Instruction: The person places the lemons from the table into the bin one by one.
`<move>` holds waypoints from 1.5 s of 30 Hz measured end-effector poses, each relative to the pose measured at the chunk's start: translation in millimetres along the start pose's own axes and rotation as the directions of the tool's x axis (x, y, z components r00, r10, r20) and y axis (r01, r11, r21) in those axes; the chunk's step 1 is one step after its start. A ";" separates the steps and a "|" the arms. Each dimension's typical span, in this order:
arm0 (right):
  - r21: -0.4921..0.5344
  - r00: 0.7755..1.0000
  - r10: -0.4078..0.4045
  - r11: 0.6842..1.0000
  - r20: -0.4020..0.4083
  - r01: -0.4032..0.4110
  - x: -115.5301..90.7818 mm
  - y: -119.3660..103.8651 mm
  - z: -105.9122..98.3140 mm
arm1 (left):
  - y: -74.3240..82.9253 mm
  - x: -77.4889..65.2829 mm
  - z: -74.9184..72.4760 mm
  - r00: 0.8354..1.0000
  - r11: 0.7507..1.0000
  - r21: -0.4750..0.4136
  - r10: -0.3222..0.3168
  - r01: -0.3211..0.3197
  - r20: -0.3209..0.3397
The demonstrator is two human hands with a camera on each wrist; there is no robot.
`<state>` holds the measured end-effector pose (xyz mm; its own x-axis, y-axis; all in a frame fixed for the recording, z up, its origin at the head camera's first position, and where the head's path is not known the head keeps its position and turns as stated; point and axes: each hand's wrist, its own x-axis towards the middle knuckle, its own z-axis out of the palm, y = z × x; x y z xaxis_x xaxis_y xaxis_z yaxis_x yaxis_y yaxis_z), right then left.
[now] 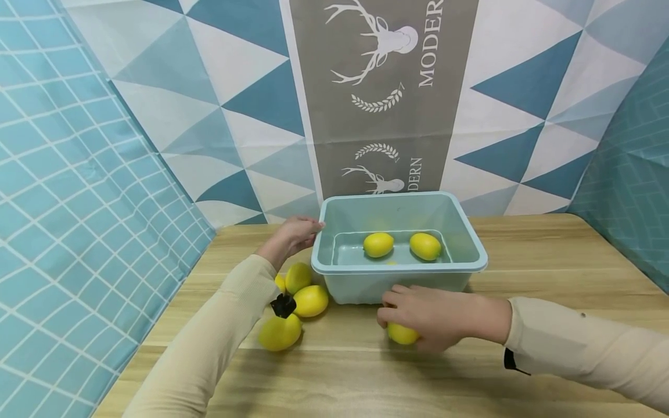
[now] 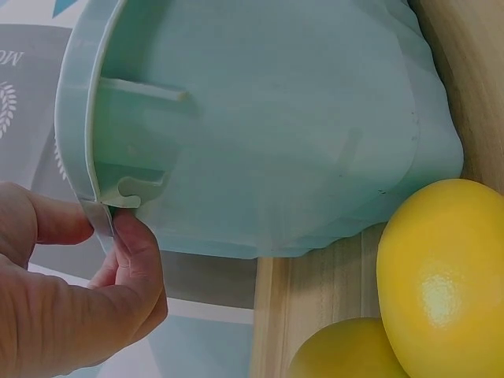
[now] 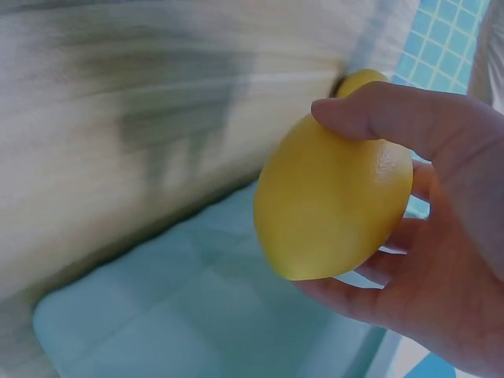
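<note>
My left hand pinches the rim of a pale blue-green plastic bin at its left back corner; the left wrist view shows thumb and fingers on either side of that rim. In my right hand is a lemon, gripped between thumb and curled fingers in front of the bin's near wall. Inside the bin lie two lemons, one left and one right, with a sliver of yellow showing behind the near rim. Several more lemons sit on the table left of the bin, partly hidden by my left sleeve.
The wooden table meets a patterned cloth backdrop close behind the bin. A blue tiled-print cloth hangs along the left side, and a darker teal cloth along the right.
</note>
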<state>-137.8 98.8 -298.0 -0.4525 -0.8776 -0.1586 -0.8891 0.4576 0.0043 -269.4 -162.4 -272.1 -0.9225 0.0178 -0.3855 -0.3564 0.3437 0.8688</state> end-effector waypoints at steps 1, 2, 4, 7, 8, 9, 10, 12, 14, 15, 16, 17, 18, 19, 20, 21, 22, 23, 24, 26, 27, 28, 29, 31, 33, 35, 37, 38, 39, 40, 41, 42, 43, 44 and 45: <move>-0.002 1.000 -0.004 1.000 -0.004 0.004 -0.6 0.5 -2.3 | 0.0 0.2 0.0 1.000 1.000 0.002 0.001 -0.001 -0.001; 0.000 1.000 -0.010 1.000 -0.010 0.010 -1.3 0.9 -4.6 | 0.1 0.3 0.1 1.000 1.000 0.002 0.002 -0.002 -0.001; -0.002 0.999 -0.026 1.000 -0.022 0.026 -2.6 1.9 -9.2 | 0.2 0.4 0.0 1.000 1.000 0.004 0.004 -0.004 -0.004; 0.005 0.999 -0.037 0.999 -0.031 0.037 -4.0 2.8 -14.9 | 0.3 0.5 -0.2 1.000 1.000 0.008 0.004 -0.004 -0.009; 0.007 0.998 -0.041 0.999 -0.038 0.042 -4.5 3.0 -16.3 | 0.2 0.5 -0.3 1.000 1.000 0.010 0.003 -0.003 -0.011; 0.011 0.999 -0.039 0.999 -0.038 0.039 -4.8 2.9 -18.0 | 0.1 0.8 -0.4 1.000 1.000 0.013 0.002 -0.002 -0.013; 0.014 0.999 -0.036 0.999 -0.038 0.036 -4.8 2.5 -19.6 | -0.1 0.7 -0.5 1.000 1.000 0.015 0.002 -0.002 -0.013; 0.011 0.998 -0.036 0.999 -0.042 0.036 -4.8 2.2 -23.0 | -0.4 1.2 -0.8 1.000 1.000 0.016 0.000 0.001 -0.014; 0.001 0.998 -0.037 0.999 -0.046 0.037 -4.8 2.0 -26.7 | -0.7 1.3 -1.0 1.000 1.000 0.014 0.001 -0.001 -0.013; -0.004 0.999 -0.034 0.999 -0.043 0.033 -4.5 1.6 -28.5 | -0.9 1.4 -1.0 1.000 1.000 0.012 0.002 -0.002 -0.012; -0.009 0.998 -0.036 0.999 -0.046 0.036 -4.5 1.7 -30.1 | -1.1 1.0 -1.0 1.000 1.000 0.012 0.002 -0.002 -0.009; -0.013 0.998 -0.041 0.999 -0.052 0.040 -4.7 2.0 -31.6 | -1.2 1.1 -1.0 1.000 1.000 0.010 0.002 -0.002 -0.009; -0.013 0.997 -0.046 0.999 -0.059 0.045 -4.7 2.0 -32.8 | -1.3 0.7 -0.8 1.000 1.000 0.010 0.002 -0.002 -0.008; -0.016 0.996 -0.053 0.999 -0.070 0.052 -4.7 2.0 -33.7 | -1.3 0.2 -0.8 1.000 1.000 0.012 0.002 -0.002 -0.007; -0.020 0.995 -0.063 0.998 -0.084 0.062 -4.8 2.0 -34.4 | -1.5 -0.3 -0.7 1.000 1.000 0.013 0.002 -0.002 -0.006; -0.024 0.992 -0.074 0.997 -0.098 0.072 -4.9 1.8 -35.0 | -1.5 -0.8 -0.6 1.000 1.000 0.014 0.001 -0.001 -0.006; -0.029 0.990 -0.084 0.996 -0.112 0.081 -5.0 1.8 -35.5 | -1.5 -1.2 -0.6 1.000 1.000 0.016 -0.001 0.001 -0.006; -0.035 0.988 -0.093 0.995 -0.124 0.090 -5.0 1.6 -35.9 | -1.5 -1.5 -0.6 1.000 1.000 0.016 -0.002 0.002 -0.007; -0.041 0.985 -0.102 0.994 -0.136 0.097 -5.0 1.3 -36.3 | -1.5 -1.7 -0.5 1.000 1.000 0.016 -0.002 0.002 -0.007; -0.048 0.982 -0.111 0.993 -0.154 0.104 -5.3 1.0 -37.3 | -1.3 -2.0 -0.4 1.000 1.000 0.012 -0.002 0.002 -0.004; -0.051 0.981 -0.113 0.993 -0.160 0.106 -5.4 0.7 -37.9 | -1.0 -2.1 -0.4 1.000 1.000 0.011 -0.003 0.003 -0.003; -0.052 0.980 -0.113 0.993 -0.165 0.106 -5.6 0.5 -38.5 | -0.9 -2.1 -0.3 1.000 1.000 0.011 -0.003 0.003 -0.003; -0.049 0.979 -0.111 0.993 -0.169 0.104 -5.8 0.2 -39.3 | -0.7 -2.2 -0.2 1.000 1.000 0.011 -0.003 0.003 -0.002; -0.046 0.979 -0.105 0.994 -0.173 0.099 -6.0 -0.2 -40.9 | -0.3 -2.4 -0.2 1.000 1.000 0.009 -0.003 0.003 -0.001; -0.049 0.980 -0.098 0.995 -0.175 0.091 -6.1 -0.4 -42.6 | -0.2 -2.3 -0.3 1.000 1.000 0.009 -0.003 0.003 0.000; -0.051 0.981 -0.090 0.995 -0.174 0.082 -6.0 -0.5 -44.8 | -0.3 -2.1 -0.3 1.000 1.000 0.005 -0.001 0.001 0.001; -0.058 0.980 -0.083 0.996 -0.178 0.074 -5.8 -0.4 -47.2 | -0.4 -2.0 -0.2 1.000 1.000 0.005 0.001 -0.001 0.001; -0.067 0.980 -0.082 0.995 -0.182 0.071 -5.8 -0.3 -48.4 | -0.4 -2.0 -0.2 1.000 1.000 0.005 0.002 -0.002 0.001; -0.070 0.979 -0.083 0.995 -0.188 0.071 -5.8 -0.2 -49.7 | -0.5 -2.0 -0.2 1.000 1.000 0.004 0.003 -0.003 0.002; -0.073 0.978 -0.081 0.995 -0.193 0.068 -5.9 0.1 -51.1 | -0.5 -2.1 -0.2 1.000 1.000 0.006 0.003 -0.003 0.001; -0.078 0.976 -0.081 0.995 -0.201 0.066 -6.1 0.4 -52.6 | -0.4 -2.1 -0.2 1.000 1.000 0.007 0.004 -0.004 0.000; -0.081 0.975 -0.079 0.995 -0.207 0.063 -6.2 0.8 -54.1 | -0.4 -2.2 -0.3 1.000 1.000 0.006 0.004 -0.004 0.000; -0.085 0.973 -0.078 0.994 -0.215 0.061 -6.3 1.1 -55.6 | -0.3 -2.3 -0.4 1.000 1.000 0.006 0.005 -0.005 -0.001; -0.091 0.972 -0.078 0.994 -0.223 0.058 -6.4 1.5 -56.9 | -0.3 -2.3 -0.5 1.000 1.000 0.005 0.005 -0.005 -0.002; -0.094 0.970 -0.076 0.994 -0.231 0.055 -6.6 1.9 -58.1 | -0.5 -2.1 -0.5 1.000 1.000 0.005 0.006 -0.006 -0.003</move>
<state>-140.6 97.1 -239.6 -0.3874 -0.9190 0.0737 -0.9153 0.3929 0.0883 -267.3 -163.1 -271.7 -0.9251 0.0174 -0.3794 -0.3501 0.3480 0.8697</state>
